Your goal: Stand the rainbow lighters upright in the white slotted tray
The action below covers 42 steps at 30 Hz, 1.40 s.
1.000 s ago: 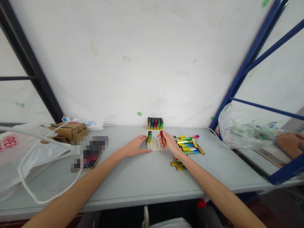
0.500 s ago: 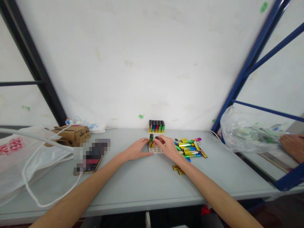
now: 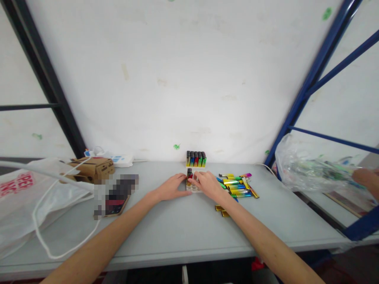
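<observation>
Near the worktop's back edge (image 3: 160,232), my left hand (image 3: 171,188) was spread beside the tray (image 3: 196,189); my right hand (image 3: 209,184) touched a red lighter (image 3: 190,176), pinch unconfirmed.

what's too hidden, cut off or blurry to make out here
All in the head view:
Many holes of the white tray: hidden by the right hand.
Whether that hand grips anything: the hand itself hides it.
Most of the phone: covered by pixel blocks.
Another person's hand: blurred, cut off by the right edge.
</observation>
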Motion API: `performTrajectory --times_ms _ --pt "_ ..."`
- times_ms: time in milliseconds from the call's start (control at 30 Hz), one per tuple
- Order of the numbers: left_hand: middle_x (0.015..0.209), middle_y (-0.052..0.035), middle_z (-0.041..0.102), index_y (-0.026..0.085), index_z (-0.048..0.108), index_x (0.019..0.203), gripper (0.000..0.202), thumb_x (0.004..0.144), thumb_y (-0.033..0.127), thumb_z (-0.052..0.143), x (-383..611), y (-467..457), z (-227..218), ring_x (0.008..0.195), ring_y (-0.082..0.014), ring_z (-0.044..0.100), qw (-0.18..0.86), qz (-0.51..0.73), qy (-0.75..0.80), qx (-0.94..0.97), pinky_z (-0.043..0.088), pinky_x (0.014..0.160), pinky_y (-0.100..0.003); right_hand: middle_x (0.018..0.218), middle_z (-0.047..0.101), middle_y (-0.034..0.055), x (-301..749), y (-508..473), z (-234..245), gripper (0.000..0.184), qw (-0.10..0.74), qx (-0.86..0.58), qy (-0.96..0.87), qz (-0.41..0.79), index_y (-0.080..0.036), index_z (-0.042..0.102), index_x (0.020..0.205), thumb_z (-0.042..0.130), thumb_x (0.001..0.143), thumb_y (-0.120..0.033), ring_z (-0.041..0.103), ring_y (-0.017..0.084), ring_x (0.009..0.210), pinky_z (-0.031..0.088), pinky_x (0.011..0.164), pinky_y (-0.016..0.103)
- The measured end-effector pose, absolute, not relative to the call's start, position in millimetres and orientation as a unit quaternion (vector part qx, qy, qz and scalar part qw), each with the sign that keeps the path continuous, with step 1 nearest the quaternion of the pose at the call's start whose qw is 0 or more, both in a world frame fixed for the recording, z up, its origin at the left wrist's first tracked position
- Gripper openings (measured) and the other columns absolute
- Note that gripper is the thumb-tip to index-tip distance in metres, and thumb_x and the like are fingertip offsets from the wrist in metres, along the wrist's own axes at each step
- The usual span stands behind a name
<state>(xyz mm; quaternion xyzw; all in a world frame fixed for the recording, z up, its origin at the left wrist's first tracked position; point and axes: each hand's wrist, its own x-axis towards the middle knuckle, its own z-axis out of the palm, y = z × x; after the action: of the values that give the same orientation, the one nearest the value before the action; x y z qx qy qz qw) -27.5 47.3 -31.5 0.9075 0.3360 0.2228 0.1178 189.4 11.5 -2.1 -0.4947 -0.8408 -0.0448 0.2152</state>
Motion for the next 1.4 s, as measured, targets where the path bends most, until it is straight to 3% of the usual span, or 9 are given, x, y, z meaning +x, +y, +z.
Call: performTrajectory --times_ms 167,267,400,600,800,1000,1100,1267,1400 --pt "0.138 -0.0173 0.059 0.015 0.056 0.132 0.074 0.084 0.071 0.062 -29 50 -34 0.127 -0.0329 0.056 0.125 0.213 0.352 0.903 0.041 0.112 -0.045 0.098 0.072 0.0108 236 23 3 0.037 0.240 -0.550 -0.799 -0.038 -0.017 0.068 0.105 0.039 0.107 -0.041 0.066 0.021 0.093 0.043 0.088 0.031" --pt "0.140 -0.0163 0.058 0.016 0.056 0.132 0.074 0.084 0.072 0.061 -29 50 -34 0.129 -0.0322 0.055 0.125 0.205 0.358 0.902 0.040 0.113 -0.043 0.109 0.070 0.0140 270 31 -4 0.028 0.183 -0.605 -0.774 -0.040 -0.015 0.071 0.110 0.055 0.100 -0.036 0.063 0.024 0.105 0.043 0.092 0.031" --pt "0.142 -0.0166 0.057 0.016 0.056 0.133 0.075 0.084 0.072 0.060 -29 48 -31 0.131 -0.0325 0.054 0.123 0.199 0.369 0.899 0.040 0.114 -0.043 0.110 0.071 0.0119 293 38 -13 0.031 0.140 -0.593 -0.793 0.010 -0.017 0.074 0.109 0.057 0.099 -0.040 0.064 0.023 0.103 0.043 0.092 0.030" --pt "0.141 -0.0183 0.057 0.014 0.056 0.132 0.074 0.084 0.070 0.062 -28 45 -27 0.130 -0.0333 0.055 0.123 0.193 0.373 0.899 0.040 0.114 -0.043 0.107 0.071 0.0123 290 39 -13 0.018 0.134 -0.594 -0.793 0.016 -0.016 0.069 0.103 0.063 0.094 -0.030 0.064 0.024 0.097 0.043 0.084 0.029" --pt "0.139 -0.0176 0.057 0.015 0.056 0.133 0.073 0.085 0.070 0.061 -28 46 -27 0.128 -0.0316 0.056 0.116 0.194 0.359 0.906 0.041 0.114 -0.043 0.073 0.066 0.0005 284 32 -6 0.027 0.305 -0.579 -0.754 0.050 -0.020 0.058 0.119 0.049 0.100 -0.038 0.058 0.018 0.067 0.039 0.067 0.027" --pt "0.138 -0.0176 0.058 0.014 0.056 0.132 0.073 0.085 0.070 0.061 -28 46 -28 0.127 -0.0322 0.056 0.119 0.202 0.358 0.904 0.041 0.113 -0.043 0.059 0.044 -0.0056 266 35 -7 0.035 0.459 -0.521 -0.704 0.150 -0.019 0.063 0.084 0.064 0.086 -0.055 0.043 0.014 0.057 0.034 0.057 0.025" --pt "0.138 -0.0178 0.058 0.014 0.056 0.132 0.074 0.085 0.070 0.061 -29 47 -29 0.127 -0.0323 0.056 0.120 0.201 0.362 0.902 0.041 0.113 -0.044 0.061 0.046 -0.0045 254 34 -8 0.042 0.482 -0.471 -0.688 0.270 -0.019 0.060 0.077 0.064 0.085 -0.060 0.045 0.014 0.058 0.037 0.057 0.025" --pt "0.137 -0.0177 0.059 0.014 0.057 0.131 0.072 0.085 0.069 0.062 -29 49 -31 0.126 -0.0322 0.057 0.127 0.202 0.356 0.904 0.042 0.112 -0.043 0.082 0.063 0.0010 236 17 -2 0.043 0.493 -0.375 -0.654 0.434 -0.021 0.059 0.090 0.058 0.089 -0.064 0.060 0.016 0.075 0.049 0.067 0.026" --pt "0.137 -0.0174 0.059 0.014 0.056 0.131 0.071 0.085 0.068 0.062 -29 49 -32 0.126 -0.0325 0.057 0.124 0.206 0.352 0.904 0.042 0.112 -0.044 0.062 0.047 -0.0077 225 6 0 0.041 0.476 -0.334 -0.617 0.530 -0.026 0.051 0.095 0.056 0.090 -0.067 0.046 0.011 0.050 0.044 0.050 0.023"
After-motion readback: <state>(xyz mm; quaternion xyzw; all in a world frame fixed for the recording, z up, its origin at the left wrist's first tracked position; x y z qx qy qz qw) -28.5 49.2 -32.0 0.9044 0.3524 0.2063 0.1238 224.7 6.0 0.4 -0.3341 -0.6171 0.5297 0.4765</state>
